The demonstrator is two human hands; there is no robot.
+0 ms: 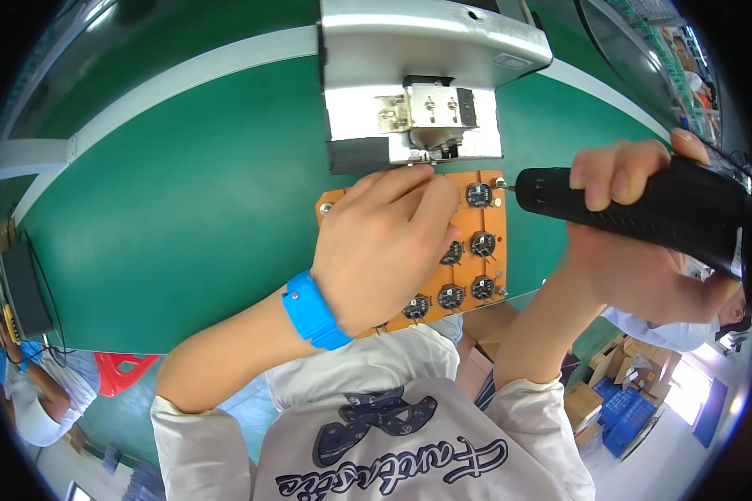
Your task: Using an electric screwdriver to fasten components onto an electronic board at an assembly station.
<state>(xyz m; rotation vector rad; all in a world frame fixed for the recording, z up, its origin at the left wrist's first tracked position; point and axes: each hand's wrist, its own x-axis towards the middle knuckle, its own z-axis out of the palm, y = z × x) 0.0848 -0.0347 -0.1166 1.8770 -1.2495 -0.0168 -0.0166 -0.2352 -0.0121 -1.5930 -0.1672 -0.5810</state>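
At the centre of the frame, the left hand (pixel 384 250) is pressing flat, fingers spread, on the flat orange rectangular fixture plate (pixel 486 225) studded with small round black parts (pixel 479 194), lying on the green surface (pixel 184 209). The plate looks stiff and light; its bare edges seem the safest hold. At right, the right hand (pixel 643 250) is clenching its grip around the black electric screwdriver (pixel 643 204), which looks rigid and fairly heavy.

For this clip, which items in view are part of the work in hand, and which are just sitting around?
In use:
- orange fixture board with round black parts, under the left hand
- black electric screwdriver in the right hand

Lying about:
- grey metal housing
- red stool
- cardboard boxes
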